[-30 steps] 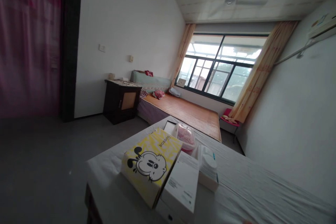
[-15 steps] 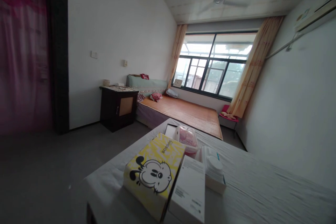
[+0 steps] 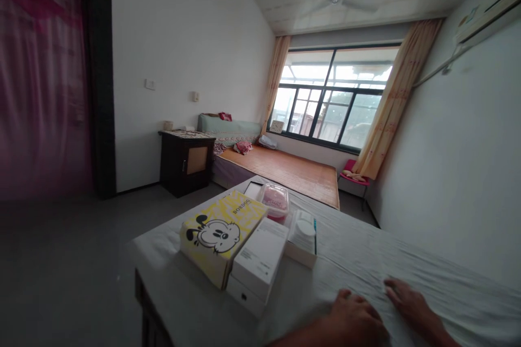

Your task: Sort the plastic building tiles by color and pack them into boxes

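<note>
My left hand (image 3: 356, 314) lies palm down on the white cloth of the table (image 3: 366, 249), fingers loosely spread, holding nothing. My right hand (image 3: 409, 301) rests flat just to its right, fingers stretched out. Left of my hands is a cluster of boxes. A yellow box with a cartoon dog (image 3: 220, 227) lies nearest the table's left edge. Beside it, a white box (image 3: 260, 257) sits on another white box (image 3: 243, 295). Behind them are a clear container with pink contents (image 3: 275, 200) and a white carton (image 3: 303, 238). Neither hand touches a box.
Beyond the table a low bed with a wooden mat (image 3: 285, 171) runs to a large window (image 3: 334, 100). A dark nightstand (image 3: 186, 160) stands by the left wall and a pink chair (image 3: 353, 176) by the right curtain. Grey floor (image 3: 73, 238) spreads to the left.
The view has tipped down slightly, and both my hands have come into view at the bottom edge, resting on the cloth. The boxes have not moved on the table.
</note>
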Demonstrator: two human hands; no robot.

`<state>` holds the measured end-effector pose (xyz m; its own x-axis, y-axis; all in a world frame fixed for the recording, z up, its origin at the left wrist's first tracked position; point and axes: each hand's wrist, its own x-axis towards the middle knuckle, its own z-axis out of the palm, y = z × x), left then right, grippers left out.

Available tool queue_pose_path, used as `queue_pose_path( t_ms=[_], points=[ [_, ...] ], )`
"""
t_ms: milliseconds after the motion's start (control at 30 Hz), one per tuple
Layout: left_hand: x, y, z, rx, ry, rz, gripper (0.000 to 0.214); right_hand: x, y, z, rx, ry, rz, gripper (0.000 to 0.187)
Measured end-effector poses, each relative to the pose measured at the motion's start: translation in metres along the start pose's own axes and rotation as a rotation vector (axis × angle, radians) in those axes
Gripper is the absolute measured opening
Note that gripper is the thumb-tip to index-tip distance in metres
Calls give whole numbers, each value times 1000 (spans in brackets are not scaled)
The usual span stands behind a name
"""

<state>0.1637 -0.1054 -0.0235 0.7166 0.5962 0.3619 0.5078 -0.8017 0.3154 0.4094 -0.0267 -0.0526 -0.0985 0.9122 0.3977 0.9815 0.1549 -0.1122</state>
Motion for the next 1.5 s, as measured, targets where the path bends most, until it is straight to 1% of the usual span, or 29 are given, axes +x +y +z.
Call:
queue_pose_path(
  t_ms=[33, 100, 167, 267, 367, 400, 467, 533, 600, 700, 767, 833, 933, 967, 1033, 1100, 1133, 1167, 1200, 1233, 1300, 1367, 1433, 1500],
  points=[
    [-2, -1, -3, 26, -2, -33, 18, 1, -15, 2, -6, -8, -30, 48],
    [-6, -1, -12, 57, 22, -86, 21, 0, -38, 5, -41, -23, -20, 53],
    [-8, -1, -24, 69, 96, -111, 23, -4, -47, 4, -42, -39, 7, 52],
    [-9, 1, -50, 143, 314, -183, 26, -7, -44, -3, 32, -76, 24, 47],
    [-10, -1, -79, 322, 559, -305, 36, -6, -40, -9, 94, -106, 54, 43],
    [-11, -4, -88, 385, 615, -349, 38, -5, -40, -11, 106, -111, 63, 42],
    [-13, -13, -100, 485, 690, -460, 40, -4, -43, -12, 122, -108, 76, 41],
    [-14, -25, -106, 558, 687, -569, 41, -3, -46, -13, 130, -98, 89, 40],
    [-15, -36, -105, 600, 621, -650, 41, -3, -48, -14, 137, -87, 101, 39],
    [-14, -47, -99, 619, 517, -723, 41, -3, -50, -14, 143, -79, 115, 38],
    [-14, -49, -96, 613, 489, -737, 41, -3, -50, -14, 145, -75, 116, 38],
    [-14, -47, -97, 611, 493, -724, 40, -4, -50, -14, 149, -64, 111, 38],
    [-14, -43, -102, 641, 557, -670, 40, -5, -53, -15, 172, -22, 119, 36],
    [-14, -41, -104, 653, 590, -641, 41, -4, -55, -17, 188, 14, 136, 36],
    [-13, -38, -106, 667, 654, -566, 42, -2, -63, -24, 244, 125, 166, 38],
    [-11, -32, -105, 664, 695, -487, 43, 0, -76, -34, 357, 246, 153, 38],
    [-9, -29, -102, 660, 700, -447, 43, 1, -85, -39, 447, 280, 135, 39],
    [-7, -24, -97, 657, 691, -402, 44, 2, -94, -45, 561, 284, 122, 39],
    [-5, -20, -91, 656, 670, -351, 45, 2, -104, -51, 699, 257, 131, 41],
    [-3, -16, -84, 657, 640, -295, 46, 2, -113, -55, 853, 204, 170, 45],
    [1, -7, -69, 664, 570, -182, 48, 0, -129, -62, 1163, 51, 324, 55],
    [4, 0, -54, 669, 516, -97, 48, -3, -138, -64, 1396, -71, 472, 72],
    [6, 4, -42, 666, 480, -51, 48, -6, -140, -62, 1518, -119, 538, 91],
    [7, 6, -37, 651, 451, -37, 50, -7, -138, -58, 1534, -117, 560, 102]
  ],
)
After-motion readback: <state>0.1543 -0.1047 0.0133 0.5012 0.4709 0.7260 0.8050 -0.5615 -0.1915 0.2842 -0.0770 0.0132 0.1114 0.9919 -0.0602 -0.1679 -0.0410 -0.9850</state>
